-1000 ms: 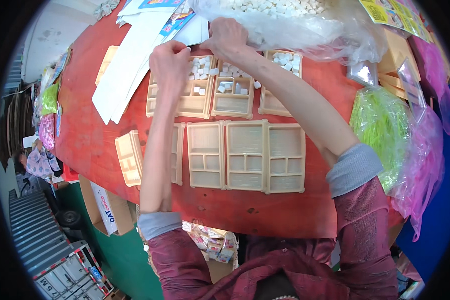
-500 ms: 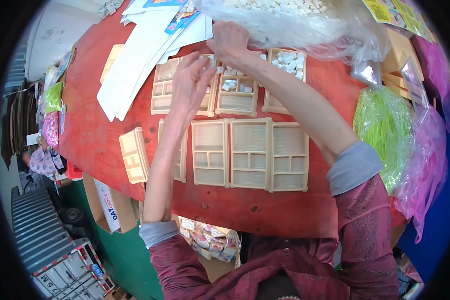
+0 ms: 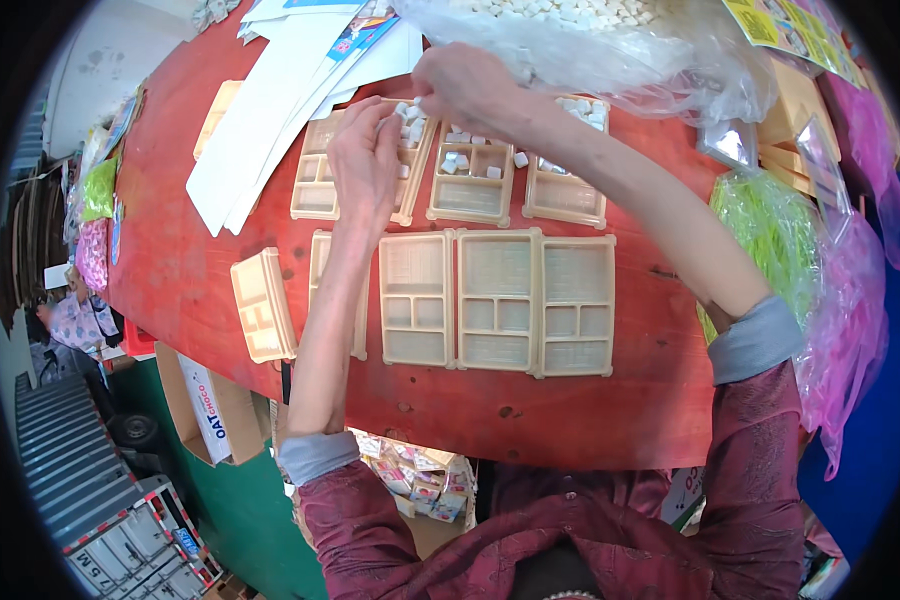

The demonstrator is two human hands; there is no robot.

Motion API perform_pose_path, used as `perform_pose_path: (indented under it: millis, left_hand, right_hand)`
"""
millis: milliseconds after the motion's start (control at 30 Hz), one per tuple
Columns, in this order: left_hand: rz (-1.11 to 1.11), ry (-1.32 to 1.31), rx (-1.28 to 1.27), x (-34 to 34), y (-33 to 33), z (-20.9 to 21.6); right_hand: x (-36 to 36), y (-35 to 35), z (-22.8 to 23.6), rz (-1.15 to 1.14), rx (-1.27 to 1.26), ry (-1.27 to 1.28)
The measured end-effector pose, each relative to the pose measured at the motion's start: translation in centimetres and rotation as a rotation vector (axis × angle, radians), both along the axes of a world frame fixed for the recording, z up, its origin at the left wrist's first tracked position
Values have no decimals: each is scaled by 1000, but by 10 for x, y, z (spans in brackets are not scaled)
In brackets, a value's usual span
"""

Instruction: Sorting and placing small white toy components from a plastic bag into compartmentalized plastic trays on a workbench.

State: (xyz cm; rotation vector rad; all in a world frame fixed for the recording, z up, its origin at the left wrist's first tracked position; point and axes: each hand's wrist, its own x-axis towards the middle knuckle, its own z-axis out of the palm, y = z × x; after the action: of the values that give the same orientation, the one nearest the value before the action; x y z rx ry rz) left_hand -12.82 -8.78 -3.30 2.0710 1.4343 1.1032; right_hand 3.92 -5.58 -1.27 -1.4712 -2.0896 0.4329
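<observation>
Four beige compartment trays stand in the back row. My left hand (image 3: 365, 160) is over the left pair, fingers curled together. Right of it, my right hand (image 3: 470, 90) reaches across from the right, its fingers bent down near the white cubes (image 3: 410, 125) in the second tray (image 3: 407, 205). What either hand holds, if anything, is hidden. The third tray (image 3: 470, 203) has several white cubes in its small compartments, and a loose cube (image 3: 521, 159) lies at its right edge. More cubes fill the top of the fourth tray (image 3: 567, 203), partly behind my right forearm.
A front row of beige trays (image 3: 498, 265) lies nearer me on the red table (image 3: 450, 415); its leftmost tray (image 3: 262, 305) is tilted. White paper sheets (image 3: 270, 110) lie at back left, a clear bag of white cubes (image 3: 590, 50) at the back, green shredded filler (image 3: 770, 240) at right.
My right hand has shifted slightly toward me, its elbow outward. The fingers of my left hand have drawn together and moved left. A loose cube now shows between the third and fourth trays.
</observation>
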Motion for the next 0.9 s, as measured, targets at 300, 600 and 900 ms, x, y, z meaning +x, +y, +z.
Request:
perform_pose_path:
  millis: [300,600,900]
  left_hand:
    - [-108,277,-51,-4,-12,-5]
    - [-164,437,18,-3,-7,-8]
    - [-145,528,12,7,0,-16]
  right_hand:
    - [-10,8,-15,172,173,144]
    - [-1,6,-16,90,228,-165]
    - [-7,9,-1,78,73,-296]
